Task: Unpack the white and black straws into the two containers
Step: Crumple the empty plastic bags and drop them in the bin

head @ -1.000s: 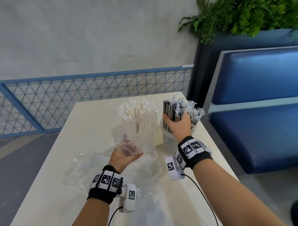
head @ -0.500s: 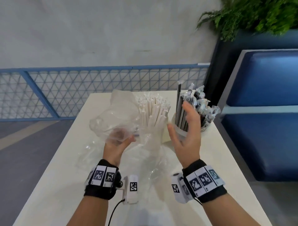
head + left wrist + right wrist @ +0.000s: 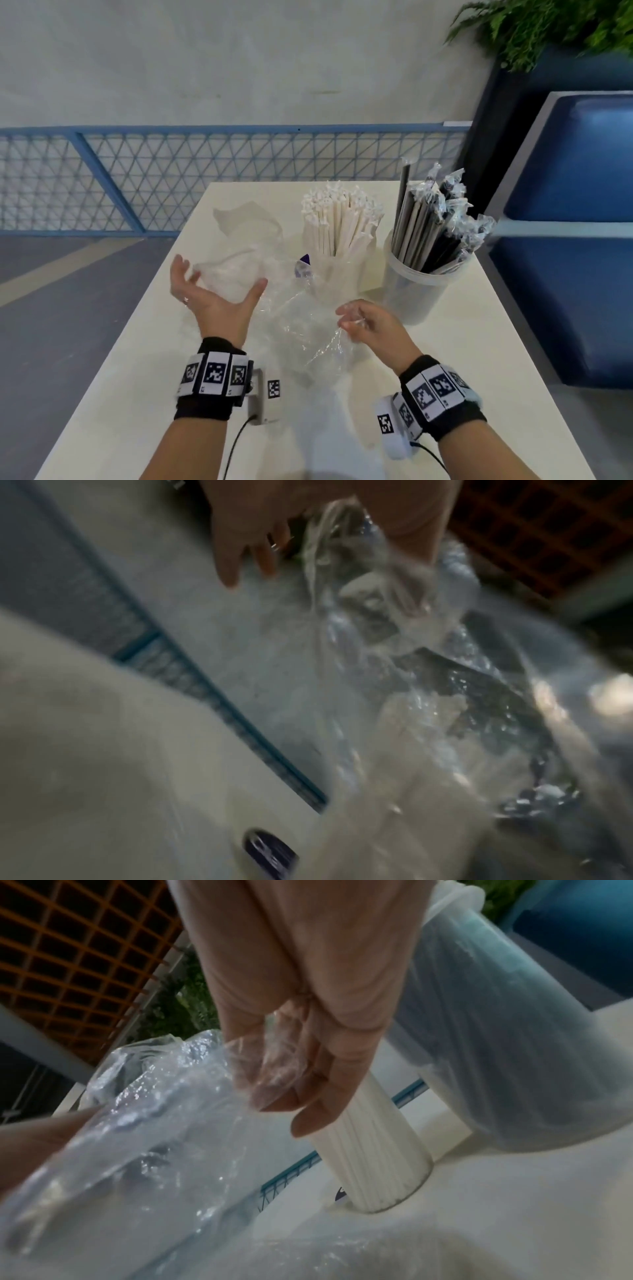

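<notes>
— Both bunches potted: white straws centre frame, black straws right of them?
— Yes. Right hand pinches the clear wrap; left hand splayed, cradling it. Gather gently, away from both tubs

Head view high, facing down the table, wrist views low, close, sharing the plastic wrap

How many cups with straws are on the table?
2. The cup of white straws stands in the middle of the table, behind the clear plastic bag. The cup of black straws stands to its right, near the edge.
</notes>
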`<state>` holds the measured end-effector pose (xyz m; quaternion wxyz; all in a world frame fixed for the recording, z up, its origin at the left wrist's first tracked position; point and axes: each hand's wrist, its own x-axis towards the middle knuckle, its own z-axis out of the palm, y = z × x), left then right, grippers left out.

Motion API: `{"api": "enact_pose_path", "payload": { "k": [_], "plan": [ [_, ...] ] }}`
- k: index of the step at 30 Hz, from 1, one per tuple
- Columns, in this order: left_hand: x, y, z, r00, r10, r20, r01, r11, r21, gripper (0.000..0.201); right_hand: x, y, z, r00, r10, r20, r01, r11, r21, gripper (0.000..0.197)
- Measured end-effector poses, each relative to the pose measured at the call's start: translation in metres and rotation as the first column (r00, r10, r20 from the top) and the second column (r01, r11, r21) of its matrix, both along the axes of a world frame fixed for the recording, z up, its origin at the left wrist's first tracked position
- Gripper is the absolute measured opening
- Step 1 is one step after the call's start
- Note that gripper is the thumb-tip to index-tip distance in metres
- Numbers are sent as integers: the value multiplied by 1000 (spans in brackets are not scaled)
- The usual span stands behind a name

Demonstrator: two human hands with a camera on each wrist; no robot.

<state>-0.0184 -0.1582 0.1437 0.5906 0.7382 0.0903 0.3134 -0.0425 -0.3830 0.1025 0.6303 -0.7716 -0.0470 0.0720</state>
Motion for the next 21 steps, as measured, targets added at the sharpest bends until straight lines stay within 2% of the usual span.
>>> {"api": "enact_pose_path", "payload": {
  "k": [1,3,4,5,6,8,10,12,14,16,18,21],
  "plan": [
    [-1,7,2,999,-4,45,-5,983,185,103,1,0,0,1000,31,0,-31,999,-37,17],
    [2,20,5,998,-55,-32,64,864,499,76,3,2,-1,999,40,6,-40,997,-64,19],
    [3,23,6,990,-62,-123,122,812,571,57,4,5,-2,1000,5,19,-4,998,-59,19],
    [4,25,6,980,-58,-192,161,795,585,38,5,8,-3,998,-58,28,59,998,-37,19],
    [5,27,6,967,-64,-248,193,818,542,25,6,11,-5,989,-149,21,149,989,3,21],
    [6,29,2,958,-57,-280,172,898,405,26,6,18,-7,942,-330,-60,335,933,131,40],
    [7,32,-4,964,-42,-262,129,936,328,29,6,27,-8,912,-364,-189,400,892,210,56],
    [7,35,-10,964,-54,-259,139,936,324,30,3,37,-11,924,-325,-201,361,915,179,48],
    [9,38,-14,961,-66,-268,156,930,332,32,3,44,-12,924,-353,-146,372,919,134,31],
    [13,46,-14,965,-7,-263,96,940,327,31,5,46,-13,907,-405,-119,418,902,110,23],
    [20,61,-14,965,107,-239,-23,944,329,33,7,40,-14,866,-482,-133,494,866,77,14],
    [34,97,-15,942,222,-252,-159,956,248,32,10,18,-22,742,-619,-257,657,748,94,19]
  ]
}}
